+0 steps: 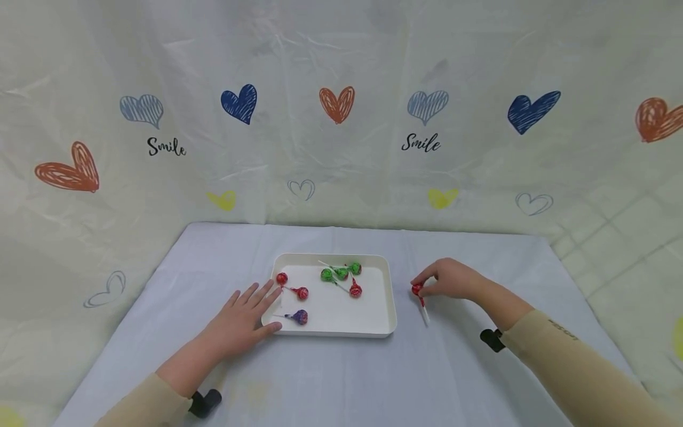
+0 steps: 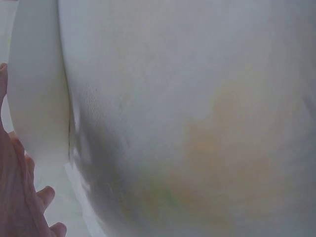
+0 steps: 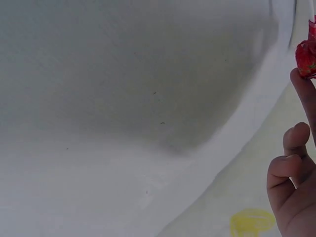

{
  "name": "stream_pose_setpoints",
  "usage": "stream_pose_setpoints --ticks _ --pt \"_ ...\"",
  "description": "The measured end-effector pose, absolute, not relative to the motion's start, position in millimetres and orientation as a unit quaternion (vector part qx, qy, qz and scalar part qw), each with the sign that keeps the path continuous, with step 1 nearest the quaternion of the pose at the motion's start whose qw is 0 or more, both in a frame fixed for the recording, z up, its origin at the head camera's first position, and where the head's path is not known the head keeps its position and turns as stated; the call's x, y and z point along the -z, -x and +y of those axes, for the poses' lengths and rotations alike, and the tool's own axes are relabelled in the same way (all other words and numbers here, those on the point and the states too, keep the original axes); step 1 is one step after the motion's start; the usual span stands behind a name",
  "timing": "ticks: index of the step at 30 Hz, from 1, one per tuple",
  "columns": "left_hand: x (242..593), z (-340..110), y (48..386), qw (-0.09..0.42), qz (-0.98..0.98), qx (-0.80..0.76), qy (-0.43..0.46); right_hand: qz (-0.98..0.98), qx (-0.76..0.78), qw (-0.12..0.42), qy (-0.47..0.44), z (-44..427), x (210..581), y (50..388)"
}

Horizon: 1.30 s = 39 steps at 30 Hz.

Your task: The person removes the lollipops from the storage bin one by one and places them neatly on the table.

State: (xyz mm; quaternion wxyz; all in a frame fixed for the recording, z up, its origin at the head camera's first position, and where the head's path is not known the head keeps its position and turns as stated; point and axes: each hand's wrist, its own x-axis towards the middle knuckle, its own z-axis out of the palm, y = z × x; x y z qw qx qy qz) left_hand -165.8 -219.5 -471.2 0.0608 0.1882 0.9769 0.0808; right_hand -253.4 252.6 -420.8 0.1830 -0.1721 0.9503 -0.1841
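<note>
To the right of the tray, my right hand [image 1: 448,280] pinches a red-wrapped lollipop [image 1: 417,289] by its head, with the white stick pointing down toward me. The right wrist view shows the red wrapper [image 3: 307,58] at a fingertip, at the right edge. My left hand [image 1: 240,320] is spread with straight fingers over the left edge of the white tray [image 1: 341,334]. In the tray lie three red lollipops, one of them [image 1: 355,289] near the middle, three green lollipops [image 1: 341,273] at the back, and one purple lollipop [image 1: 300,317] at the front left.
A white cloth [image 1: 341,379] covers the table, with faint stains near the front. Behind the table hangs a pale curtain [image 1: 341,160] printed with hearts and "Smile". A dark wrist camera [image 1: 205,403] is on the left wrist, another [image 1: 492,340] on the right.
</note>
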Motion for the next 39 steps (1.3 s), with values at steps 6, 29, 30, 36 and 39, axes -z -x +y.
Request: stream_pose_setpoints --ticks 6,29,30,36,39 --pt "471.4 -218.9 167.0 0.060 0.977 -0.083 -0.187 0.948 0.198 0.180 0.172 245.2 420.4 254.1" --pt "465.8 -216.8 167.0 0.080 0.977 -0.084 -0.181 0.945 0.195 0.178 0.191 233.3 439.3 252.8" --pt "465.5 -217.0 166.9 0.080 0.976 -0.084 -0.182 0.945 0.196 0.179 0.190 233.2 439.5 252.1" --pt "464.4 -218.5 166.7 0.079 0.976 -0.083 -0.183 0.946 0.191 0.177 0.194 233.8 443.3 249.5" --pt "464.4 -218.4 166.1 0.079 0.976 -0.086 -0.183 0.947 0.186 0.172 0.199 234.7 444.9 249.4"
